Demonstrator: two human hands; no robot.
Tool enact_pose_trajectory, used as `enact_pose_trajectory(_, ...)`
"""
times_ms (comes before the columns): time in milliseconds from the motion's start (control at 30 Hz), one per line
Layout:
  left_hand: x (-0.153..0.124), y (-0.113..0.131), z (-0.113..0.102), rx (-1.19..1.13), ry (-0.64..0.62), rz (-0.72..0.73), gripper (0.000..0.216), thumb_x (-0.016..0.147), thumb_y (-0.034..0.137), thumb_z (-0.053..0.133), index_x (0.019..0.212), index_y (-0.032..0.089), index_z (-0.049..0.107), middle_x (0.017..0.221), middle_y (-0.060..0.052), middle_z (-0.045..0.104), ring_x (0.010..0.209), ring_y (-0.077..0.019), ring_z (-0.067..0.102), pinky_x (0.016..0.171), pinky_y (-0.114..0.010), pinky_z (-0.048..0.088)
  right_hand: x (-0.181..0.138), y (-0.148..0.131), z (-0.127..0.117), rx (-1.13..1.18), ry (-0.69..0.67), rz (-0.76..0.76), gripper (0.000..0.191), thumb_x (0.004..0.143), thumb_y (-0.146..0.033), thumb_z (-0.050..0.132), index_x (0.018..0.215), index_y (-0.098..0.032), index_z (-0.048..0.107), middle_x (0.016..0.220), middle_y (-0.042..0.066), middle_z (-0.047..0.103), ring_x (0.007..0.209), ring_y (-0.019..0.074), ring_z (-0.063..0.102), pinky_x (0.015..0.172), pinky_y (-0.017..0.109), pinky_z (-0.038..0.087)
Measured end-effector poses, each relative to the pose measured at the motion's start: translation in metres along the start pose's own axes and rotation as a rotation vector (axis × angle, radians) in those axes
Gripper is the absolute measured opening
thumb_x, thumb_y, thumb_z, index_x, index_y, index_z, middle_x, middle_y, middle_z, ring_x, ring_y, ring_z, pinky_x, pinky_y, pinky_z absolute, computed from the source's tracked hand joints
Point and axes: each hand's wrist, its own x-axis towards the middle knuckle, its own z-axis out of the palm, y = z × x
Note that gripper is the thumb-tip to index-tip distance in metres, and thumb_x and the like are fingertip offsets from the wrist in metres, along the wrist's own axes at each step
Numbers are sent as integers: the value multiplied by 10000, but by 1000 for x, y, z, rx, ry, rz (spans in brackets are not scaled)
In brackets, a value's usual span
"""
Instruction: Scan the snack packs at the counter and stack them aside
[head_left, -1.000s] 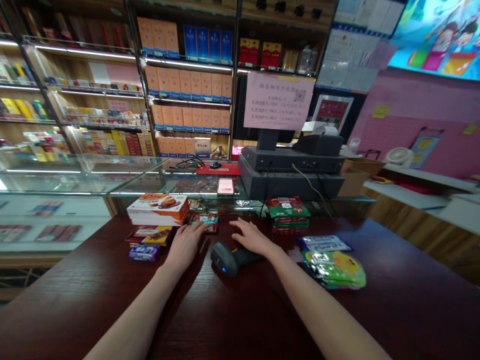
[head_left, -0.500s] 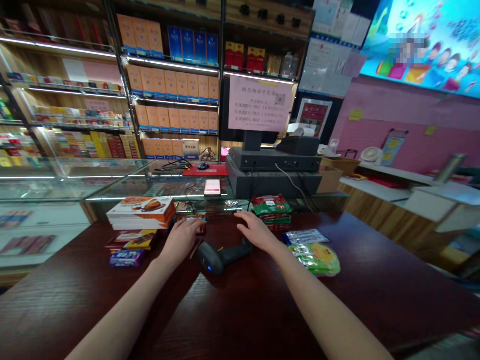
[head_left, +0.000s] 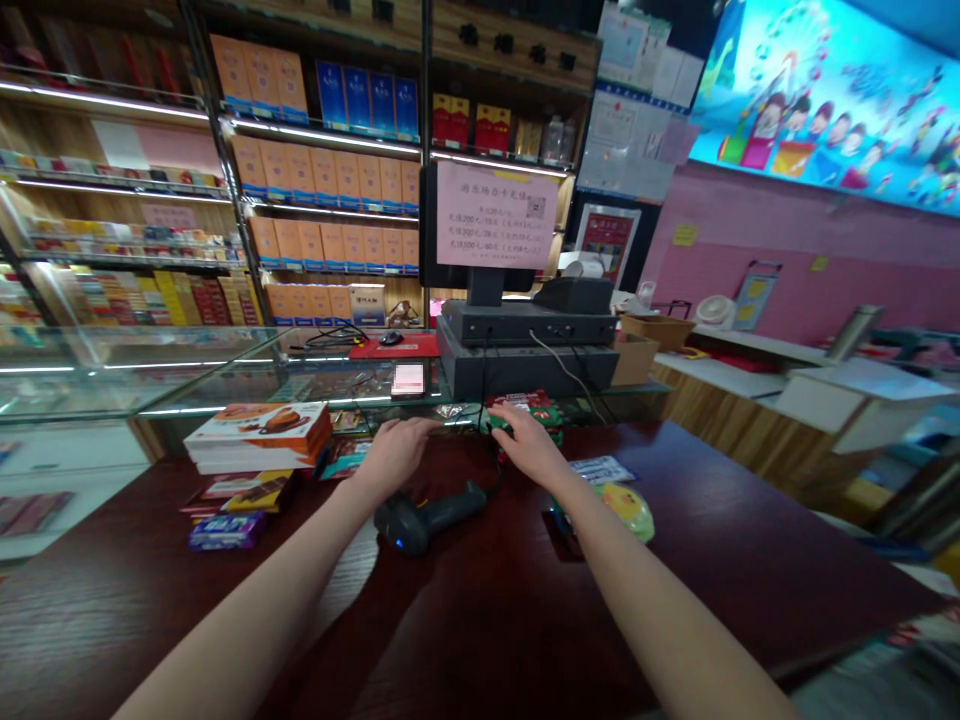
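Observation:
My left hand [head_left: 396, 450] hovers palm down over the dark red counter [head_left: 480, 620], fingers spread, near a small snack pack [head_left: 343, 458] by the stack of orange boxes [head_left: 259, 435]. My right hand [head_left: 529, 442] reaches forward, fingers spread, onto the red and green packets [head_left: 538, 408] at the counter's back edge. A black barcode scanner [head_left: 424, 513] lies on the counter between my forearms. Neither hand holds anything.
Chocolate bars [head_left: 244, 490] and a purple pack [head_left: 217, 530] lie at the left. A green and yellow bag [head_left: 628, 505] and a blue-white packet [head_left: 604, 468] lie at the right. A till with a pink notice [head_left: 495, 215] stands behind a glass case [head_left: 150, 370]. Stocked shelves line the back wall.
Both hands have moved forward, away from the scanner; my right hand has reached the red and green packets. The view has swung to the right.

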Motion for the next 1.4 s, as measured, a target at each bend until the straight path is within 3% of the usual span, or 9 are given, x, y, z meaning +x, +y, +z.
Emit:
enact_pose_trajectory(267,38,33,6,-114,-14,-7,445,939,161,427,1346,256,581,1362,-48,649,1214,-195,622,1065,-340,444,0,31,-19,-82,48,86,420,891,-203,525,1299,-195,626,1411,89,598,1431,249,415,1204,458,286)
enact_pose_trajectory(567,66,58,33,-329,-42,-66,503,909,161,481,1404,231,525,1402,-73,613,1273,-220,583,1097,-371,427,-2,60,-34,-103,93,190,401,888,-210,536,1276,-217,635,1400,70,608,1441,270,402,1183,471,312)
enact_pose_trajectory(733,76,66,48,-421,-71,-115,538,926,165,456,1462,205,460,1410,-86,608,1305,-216,566,1106,-370,427,-6,72,-36,-119,89,255,408,912,-271,536,1309,-221,618,1406,67,605,1434,291,414,1172,477,334)
enact_pose_trajectory(900,82,71,57,-493,-112,-161,612,911,139,469,1515,206,392,1429,-96,592,1315,-221,562,1099,-364,441,-10,80,-34,-119,85,319,529,927,-327,534,1421,-139,523,1490,133,518,1454,286,383,1191,436,313)
enact_pose_trajectory(1233,85,74,66,-598,-125,-180,608,883,97,484,1488,141,442,1501,-98,518,1373,-200,502,1178,-320,347,-13,86,-29,-81,51,340,538,938,-341,541,1437,-143,518,1516,140,489,1470,283,356,1197,448,301)
enact_pose_trajectory(1400,86,73,72,-654,-128,-199,612,882,109,507,1490,101,434,1472,-141,540,1350,-225,528,1160,-342,370,-16,85,-26,-59,45,352,564,940,-345,533,1471,-163,480,1551,134,441,1492,301,306,1194,485,296)
